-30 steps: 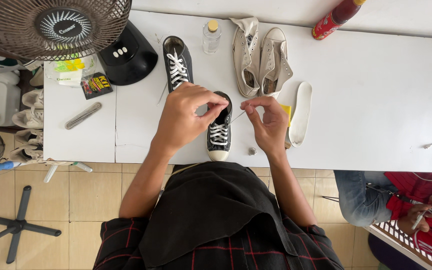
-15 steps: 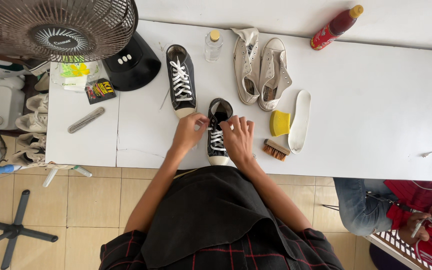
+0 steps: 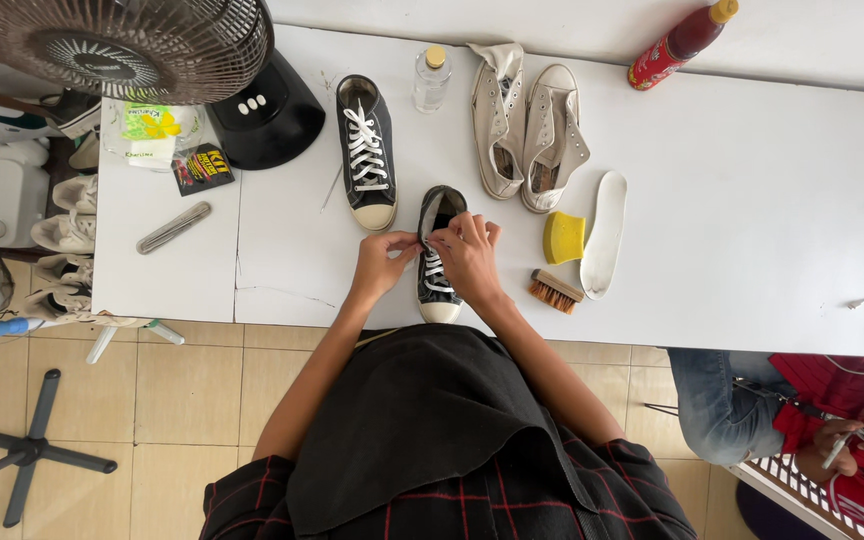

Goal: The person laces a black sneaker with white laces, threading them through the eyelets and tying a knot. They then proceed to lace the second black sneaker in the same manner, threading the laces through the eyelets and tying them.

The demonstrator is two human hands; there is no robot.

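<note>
Fingertips of both hands pinch white lace point(image 3: 434, 268) at upper eyelets of black sneaker point(image 3: 439, 262). Right hand point(image 3: 469, 258) lies over tongue, nearer; left hand point(image 3: 384, 265) beside. Sneaker's long axis runs toe toward body, at near edge of white table point(image 3: 752, 220). Brush point(image 3: 556, 291) just right.

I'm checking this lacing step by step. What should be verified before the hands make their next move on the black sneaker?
1. Both hands on the shoe: left hand and right hand meet at the top of the black sneaker. Ok.
2. Sneaker lies flat on the white table. Ok.
3. White lace crossed through lower eyelets. Ok.
4. Lace ends even: hidden by fingers. Cannot tell.
5. Brush apart from the shoe. Ok.
</note>
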